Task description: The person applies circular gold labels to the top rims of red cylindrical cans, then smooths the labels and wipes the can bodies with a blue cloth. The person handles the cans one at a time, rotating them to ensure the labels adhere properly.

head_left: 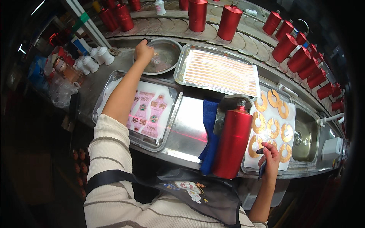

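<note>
My left hand (pixel 143 50) reaches forward to the near rim of a round metal bowl (pixel 167 57) with liquid in it; whether the fingers hold something I cannot tell. My right hand (pixel 270 157) grips a small dark blue tool beside a tray (pixel 270 174) with a white sheet of gold ring-shaped labels (pixel 272 127). A tall red bottle (pixel 232 142) stands upright just left of that hand, against a blue cloth (pixel 209 133).
A metal tray (pixel 110 85) holds pink and gold labels (pixel 150 112); another tray (pixel 182 66) holds orange strips (pixel 220 72). Several red bottles (pixel 292 47) ride a curved conveyor behind. White caps (pixel 93 60) sit at left. A small sink (pixel 306 135) is at right.
</note>
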{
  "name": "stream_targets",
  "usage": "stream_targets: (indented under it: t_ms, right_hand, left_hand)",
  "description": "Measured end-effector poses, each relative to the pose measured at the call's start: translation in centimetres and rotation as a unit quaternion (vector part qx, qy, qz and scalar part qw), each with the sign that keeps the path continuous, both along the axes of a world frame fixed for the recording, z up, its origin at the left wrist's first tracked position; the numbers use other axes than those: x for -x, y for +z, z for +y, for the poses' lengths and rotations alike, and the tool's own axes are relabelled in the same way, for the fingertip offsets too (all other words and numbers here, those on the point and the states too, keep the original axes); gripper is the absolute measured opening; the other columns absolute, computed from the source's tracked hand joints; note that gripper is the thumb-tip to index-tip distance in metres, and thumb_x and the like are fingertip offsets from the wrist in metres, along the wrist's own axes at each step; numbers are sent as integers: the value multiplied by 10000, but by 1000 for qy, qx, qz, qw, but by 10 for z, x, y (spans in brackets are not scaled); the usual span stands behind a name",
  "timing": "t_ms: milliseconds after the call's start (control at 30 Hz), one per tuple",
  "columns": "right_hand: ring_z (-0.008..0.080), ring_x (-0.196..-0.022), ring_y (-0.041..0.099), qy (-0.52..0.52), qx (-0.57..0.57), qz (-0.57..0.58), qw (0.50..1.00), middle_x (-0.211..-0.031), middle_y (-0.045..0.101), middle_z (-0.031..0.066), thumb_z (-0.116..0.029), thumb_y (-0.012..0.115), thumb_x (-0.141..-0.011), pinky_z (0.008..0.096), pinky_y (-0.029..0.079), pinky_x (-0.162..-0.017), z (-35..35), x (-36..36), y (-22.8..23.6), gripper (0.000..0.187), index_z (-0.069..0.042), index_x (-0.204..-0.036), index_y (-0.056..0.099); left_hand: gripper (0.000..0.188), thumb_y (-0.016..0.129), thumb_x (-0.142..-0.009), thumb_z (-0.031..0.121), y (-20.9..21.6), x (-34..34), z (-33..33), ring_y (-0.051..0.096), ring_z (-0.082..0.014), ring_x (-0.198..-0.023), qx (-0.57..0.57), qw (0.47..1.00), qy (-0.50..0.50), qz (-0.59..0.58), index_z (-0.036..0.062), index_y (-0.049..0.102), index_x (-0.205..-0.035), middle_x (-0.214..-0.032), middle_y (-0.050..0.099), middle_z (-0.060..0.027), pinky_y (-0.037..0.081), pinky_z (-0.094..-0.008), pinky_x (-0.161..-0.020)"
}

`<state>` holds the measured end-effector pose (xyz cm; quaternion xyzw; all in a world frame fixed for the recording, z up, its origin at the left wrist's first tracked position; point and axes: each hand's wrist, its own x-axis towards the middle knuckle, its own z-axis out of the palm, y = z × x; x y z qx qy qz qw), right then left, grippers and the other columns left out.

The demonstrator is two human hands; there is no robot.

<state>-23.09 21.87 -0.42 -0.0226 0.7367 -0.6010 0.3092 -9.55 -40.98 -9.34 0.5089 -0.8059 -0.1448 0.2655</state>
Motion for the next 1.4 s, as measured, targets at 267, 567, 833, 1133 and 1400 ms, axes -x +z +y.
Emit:
stream_targets:
  t_ms: [267,567,833,1133,1400]
  right_hand:
    - [33,-586,451,51,-13,43,998,-969,684,71,-70,651,-921,176,350,-548,-3,-19,11,303,0,-1215,658]
    - [193,-680,480,412,-75,367,831,-997,611,115,-400,943,-642,307,415,-572,-20,-57,32,1142,-25,-1561,379]
    - [310,-674,570,355,-46,426,831,-879,512,152,-83,797,-649,395,491,-603,-26,-63,3,1090,-119,-1615,291]
    - [297,-732,541,360,-43,351,864,-867,469,134,-68,771,-671,372,485,-671,-22,-60,-1,1055,-157,-1614,308]
    - [120,-692,422,380,-97,282,876,-963,542,32,-161,864,-689,270,408,-617,-17,-45,34,976,-160,-1566,434]
  left_hand:
    - [188,746,-786,186,25,-3,21,718,-326,-850,17,997,-65,-22,90,677,-932,-898,760,-94,544,-437,-756]
    - [141,788,-876,42,116,-66,162,642,-63,-802,-57,930,-197,306,-8,716,-986,-898,732,-18,526,-229,-770]
    - [248,776,-843,-55,186,-92,308,693,-149,-837,-124,890,-333,286,-40,668,-1066,-906,743,-101,553,-284,-797]
    - [429,757,-764,-73,211,-75,370,694,-183,-786,-329,752,-424,383,-48,664,-1183,-837,732,-110,549,-292,-777]
    - [299,732,-870,10,135,-1,352,668,-75,-799,-380,782,-404,284,-9,663,-1160,-869,722,-20,552,-240,-712]
